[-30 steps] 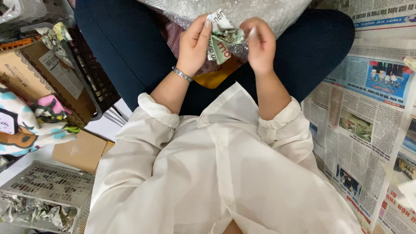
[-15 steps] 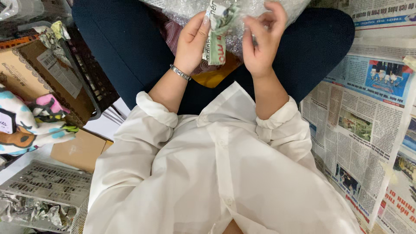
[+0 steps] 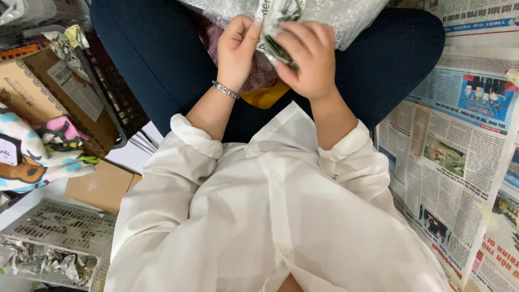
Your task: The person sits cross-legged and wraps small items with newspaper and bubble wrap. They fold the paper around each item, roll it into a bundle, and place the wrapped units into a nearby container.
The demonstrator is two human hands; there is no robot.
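Floor (image 3: 138, 157), pale where bare: spread newspaper sheets (image 3: 459, 162) at right; at left a brown cardboard box (image 3: 102, 186), a grey perforated plastic tray (image 3: 54, 232) and a dark slatted crate (image 3: 116, 94).

A brown cardboard box (image 3: 38, 103) with a lacy edge lies left of the person's knee, a white barcode label (image 3: 78, 89) stuck on it. Below that box sits a plain brown carton (image 3: 102, 186).
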